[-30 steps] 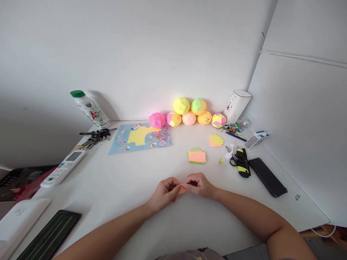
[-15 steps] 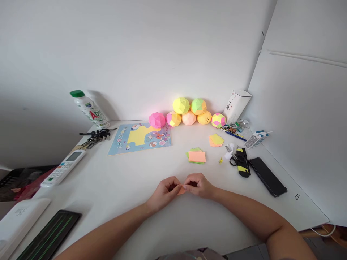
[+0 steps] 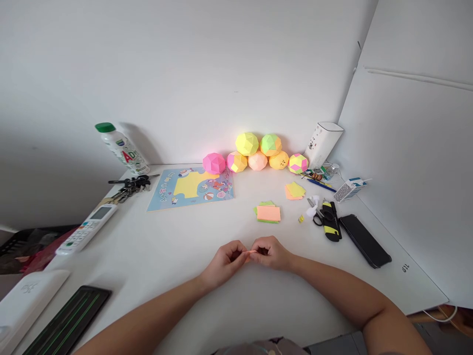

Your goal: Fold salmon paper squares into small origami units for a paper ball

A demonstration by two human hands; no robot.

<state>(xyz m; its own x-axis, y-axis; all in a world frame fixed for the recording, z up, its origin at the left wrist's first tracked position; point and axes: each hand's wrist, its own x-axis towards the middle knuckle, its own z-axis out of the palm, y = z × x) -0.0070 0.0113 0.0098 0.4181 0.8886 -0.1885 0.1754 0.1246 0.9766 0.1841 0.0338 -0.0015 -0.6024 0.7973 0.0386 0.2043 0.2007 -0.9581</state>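
1. Change since the earlier frame: the paper slip point(image 3: 250, 253) is turned between the fingertips; its flap, which hung lower, now shows as a thinner band. Both hands stay almost in place.
2. Grip: narrow. The left hand point(image 3: 224, 264) pinches the slip's left end and the right hand point(image 3: 273, 254) its right end, fingers curled, thumbs close together. Slip lies between the two pinches, over the near part of the table point(image 3: 166, 246); whether it touches the surface, cannot tell. Fingers hide much of it.
3. Risk, crooked crease: likeliest fault, in my judgement. Cause: one pinch pressing or turning more than the other, edges out of line.
4. Risk, tear: thin paper, two pinches set close; a sharp pull apart could rip it.
5. Risk, drop: little paper is caught, so a loosened thumb could let it fall just below the grip.
6. Risk, scatter: the paper pile point(image 3: 268, 213) lies beyond the grip, slightly right, sheets uneven. Knuckles pushed forward could spread it.
7. Risk, roll: paper balls point(image 3: 247, 144) stand well beyond the grip, two atop others. A table knock might topple those.
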